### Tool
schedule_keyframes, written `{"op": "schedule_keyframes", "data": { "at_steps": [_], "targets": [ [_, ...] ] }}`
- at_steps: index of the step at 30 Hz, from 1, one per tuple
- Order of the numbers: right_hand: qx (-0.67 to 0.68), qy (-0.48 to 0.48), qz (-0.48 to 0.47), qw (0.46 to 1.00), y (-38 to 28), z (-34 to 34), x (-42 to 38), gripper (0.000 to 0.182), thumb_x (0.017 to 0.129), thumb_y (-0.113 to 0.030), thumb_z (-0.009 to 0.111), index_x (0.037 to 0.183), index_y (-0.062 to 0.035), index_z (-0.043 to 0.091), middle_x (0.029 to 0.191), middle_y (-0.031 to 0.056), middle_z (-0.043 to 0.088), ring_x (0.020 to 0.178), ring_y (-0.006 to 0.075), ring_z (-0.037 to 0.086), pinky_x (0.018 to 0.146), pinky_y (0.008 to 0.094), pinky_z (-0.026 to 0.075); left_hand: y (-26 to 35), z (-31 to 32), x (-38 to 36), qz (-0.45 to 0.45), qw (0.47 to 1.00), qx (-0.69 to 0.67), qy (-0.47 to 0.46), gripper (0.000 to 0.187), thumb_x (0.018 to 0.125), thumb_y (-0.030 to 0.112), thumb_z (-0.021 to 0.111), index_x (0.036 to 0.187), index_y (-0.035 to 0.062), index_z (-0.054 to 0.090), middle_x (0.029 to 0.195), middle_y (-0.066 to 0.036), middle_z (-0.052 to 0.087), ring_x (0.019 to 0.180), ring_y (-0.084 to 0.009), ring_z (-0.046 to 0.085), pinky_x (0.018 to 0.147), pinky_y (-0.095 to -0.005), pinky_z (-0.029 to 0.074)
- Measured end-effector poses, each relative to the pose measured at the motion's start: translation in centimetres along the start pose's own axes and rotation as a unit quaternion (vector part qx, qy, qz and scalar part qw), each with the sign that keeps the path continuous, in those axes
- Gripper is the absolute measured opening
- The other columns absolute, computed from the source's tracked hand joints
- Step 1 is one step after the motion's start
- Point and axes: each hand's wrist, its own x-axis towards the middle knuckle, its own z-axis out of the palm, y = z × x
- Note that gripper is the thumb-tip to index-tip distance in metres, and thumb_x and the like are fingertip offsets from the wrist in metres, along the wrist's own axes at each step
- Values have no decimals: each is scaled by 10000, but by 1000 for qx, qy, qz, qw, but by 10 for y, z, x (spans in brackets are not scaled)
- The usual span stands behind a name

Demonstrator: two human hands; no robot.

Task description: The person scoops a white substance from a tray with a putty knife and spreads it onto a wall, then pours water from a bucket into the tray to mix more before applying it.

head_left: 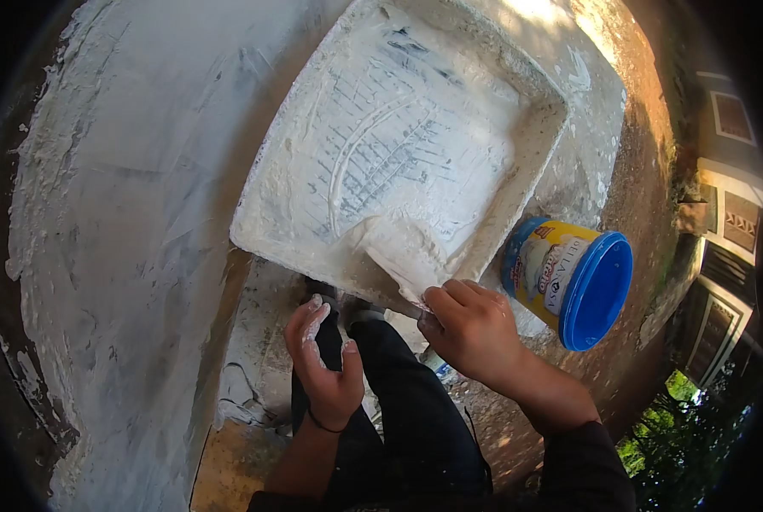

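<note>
A shallow, paste-smeared tray (525,162) sits in front of me, with streaks across its bottom. At its near corner my right hand (477,333) is closed around the handle of a putty knife (398,271). White paste covers the blade, so its exact shape is hard to make out. The blade rests against a mound of white paste (390,232) inside the tray. My left hand (326,371) is just below the tray's near edge, touching nothing. Its fingers are curled but apart from the thumb, and white paste coats the fingertips.
A blue and yellow plastic bucket (555,271) stands right of the tray, its blue rim towards me. To the left runs a broad surface (142,222) coated in white paste. Brown ground (655,111) and a building (727,213) lie to the right. My legs (407,384) are below.
</note>
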Motion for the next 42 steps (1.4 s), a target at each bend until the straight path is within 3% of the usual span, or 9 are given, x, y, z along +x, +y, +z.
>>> {"op": "schedule_keyframes", "data": {
  "at_steps": [4,8,15,20,23,29,35,37,42],
  "targets": [
    [2,-9,-7,1000,4,2,3,160,666,-53,668,762,-38,541,664,87,512,607,273,569,541,374,460,0,0,5,1,1000,10,-13,422,793,41,538,1187,-76,442,1223,-232,435,1151,-351,445,986,-437,364],
    [-29,17,79,996,13,-4,8,184,680,-89,675,781,-53,526,693,90,528,660,278,589,561,381,477,-4,-4,6,-5,999,5,-40,417,816,62,519,1203,-69,435,1243,-214,425,1169,-333,433,1010,-427,331],
    [45,-5,32,998,-19,1,2,191,657,-64,679,802,-43,556,677,98,513,622,293,571,556,388,464,-9,-15,11,-13,999,-7,-48,425,846,90,502,1231,-69,413,1269,-201,400,1191,-312,417,1030,-418,306],
    [-2,3,55,998,-6,5,2,185,662,-64,674,800,-44,553,676,94,513,618,289,567,557,382,465,-9,-23,20,8,998,8,-68,428,845,75,489,1240,-69,405,1279,-198,391,1202,-310,408,1036,-421,302],
    [1,-6,45,999,-5,12,5,188,678,-94,672,771,-63,511,698,82,513,646,272,582,557,376,481,-12,-21,20,16,999,-14,-39,429,782,18,514,1192,-73,426,1224,-225,423,1136,-347,456,995,-433,359],
    [0,1,59,998,-2,8,2,180,674,-83,666,787,-56,528,693,85,521,648,283,581,572,390,479,-17,-28,14,29,998,-34,-38,475,842,54,475,1285,-66,352,1297,-187,378,1187,-293,422,1014,-404,327],
    [-4,33,90,995,-3,13,-3,139,688,-79,648,756,-48,530,681,98,538,662,299,587,591,405,481,-8,-44,15,46,999,-17,-19,445,835,47,478,1262,-49,397,1284,-173,405,1152,-271,454,979,-382,350],
    [4,52,82,995,-8,13,-4,133,686,-74,644,742,-45,527,682,104,537,659,310,583,593,414,476,-9,-45,19,36,999,-8,-22,396,810,20,511,1189,-67,436,1214,-220,434,1123,-331,476,980,-411,378],
    [4,68,94,993,-15,16,-4,132,679,-74,649,735,-47,532,663,100,526,649,307,580,584,411,471,-11,-49,42,89,994,-43,-36,389,803,25,522,1177,-53,451,1189,-210,465,1109,-326,480,962,-417,380]
  ]
}}
